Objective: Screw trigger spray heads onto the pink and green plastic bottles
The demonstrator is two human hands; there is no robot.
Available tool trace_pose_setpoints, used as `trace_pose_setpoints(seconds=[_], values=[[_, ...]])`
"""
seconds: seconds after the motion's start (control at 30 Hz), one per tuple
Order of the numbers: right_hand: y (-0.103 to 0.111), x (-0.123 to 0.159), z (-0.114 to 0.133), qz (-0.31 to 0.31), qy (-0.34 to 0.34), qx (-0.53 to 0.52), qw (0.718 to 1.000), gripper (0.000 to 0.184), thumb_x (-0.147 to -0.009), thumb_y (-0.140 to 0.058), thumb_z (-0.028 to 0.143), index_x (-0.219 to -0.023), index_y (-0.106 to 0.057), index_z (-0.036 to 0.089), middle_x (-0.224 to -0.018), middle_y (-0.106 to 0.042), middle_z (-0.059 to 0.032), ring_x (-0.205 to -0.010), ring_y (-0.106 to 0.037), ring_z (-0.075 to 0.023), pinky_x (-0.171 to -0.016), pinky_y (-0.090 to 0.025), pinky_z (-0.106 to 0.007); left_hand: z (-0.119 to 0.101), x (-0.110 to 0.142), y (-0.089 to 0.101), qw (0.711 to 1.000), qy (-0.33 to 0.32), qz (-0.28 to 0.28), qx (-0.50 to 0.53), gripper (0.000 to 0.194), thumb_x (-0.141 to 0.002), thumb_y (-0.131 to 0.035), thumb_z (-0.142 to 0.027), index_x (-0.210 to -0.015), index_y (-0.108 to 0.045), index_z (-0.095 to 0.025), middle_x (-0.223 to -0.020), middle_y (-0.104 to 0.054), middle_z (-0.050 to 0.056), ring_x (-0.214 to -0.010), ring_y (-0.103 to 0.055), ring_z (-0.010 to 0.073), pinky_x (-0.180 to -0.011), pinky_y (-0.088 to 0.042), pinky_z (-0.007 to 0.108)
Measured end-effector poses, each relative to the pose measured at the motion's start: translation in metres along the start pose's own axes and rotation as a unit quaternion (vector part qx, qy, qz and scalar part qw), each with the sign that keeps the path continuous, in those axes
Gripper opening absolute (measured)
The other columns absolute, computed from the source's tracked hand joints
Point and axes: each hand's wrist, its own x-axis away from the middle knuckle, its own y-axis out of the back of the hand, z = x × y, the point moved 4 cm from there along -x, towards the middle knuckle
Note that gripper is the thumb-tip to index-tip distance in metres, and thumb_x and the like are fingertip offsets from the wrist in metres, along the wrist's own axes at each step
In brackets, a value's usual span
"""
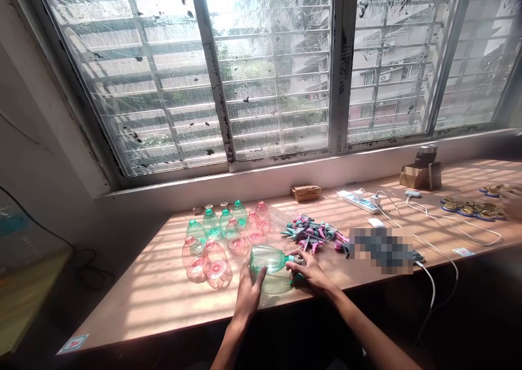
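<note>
My left hand [249, 288] is wrapped round the body of a clear green plastic bottle [267, 258], which is tilted on its side with its neck to the right. At that neck, the fingers of my right hand [310, 272] are closed on a greyish spray head [299, 260], partly hidden by the fingers. Below the held bottle, a second green bottle [277, 286] lies near the table's front edge. Just beyond my right hand is a pile of pink, grey and teal spray heads [312, 231].
Several pink bottles [217, 267] and green bottles [212, 223] stand on the left of the wooden table [163, 299]. A power strip [359, 201], white cables, a white mouse [376, 223], a blurred-out dark item [383, 250] and a brown box [305, 193] lie to the right and back.
</note>
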Motion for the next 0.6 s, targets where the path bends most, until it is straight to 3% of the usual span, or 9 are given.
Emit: trace_pose_setpoints(seconds=[0.3,0.6], values=[[0.0033,-0.0028,-0.0013,-0.022,-0.006,-0.019,1.000,0.032,-0.101,-0.069,0.034,-0.130,-0.065,0.019,-0.127,-0.071,-0.0089,-0.101,-0.074,-0.0253,-0.085,-0.064,-0.045,-0.0008,-0.0027,-0.0004,0.999,-0.033,0.011,-0.029,0.042,-0.099,-0.070,-0.036,-0.137,-0.061,-0.021,-0.149,-0.059,0.011,-0.133,-0.059,0.0327,-0.112,-0.046,0.061],[0.0009,0.0024,0.0016,-0.005,-0.032,-0.011,0.999,0.033,-0.101,-0.070,0.033,-0.130,-0.065,0.019,-0.128,-0.071,-0.0090,-0.102,-0.073,-0.0255,-0.085,-0.064,-0.046,0.0012,-0.0016,-0.0015,1.000,0.005,-0.003,-0.003,0.041,-0.101,-0.066,-0.040,-0.137,-0.061,-0.020,-0.140,-0.065,0.011,-0.124,-0.066,0.0303,-0.106,-0.053,0.057]])
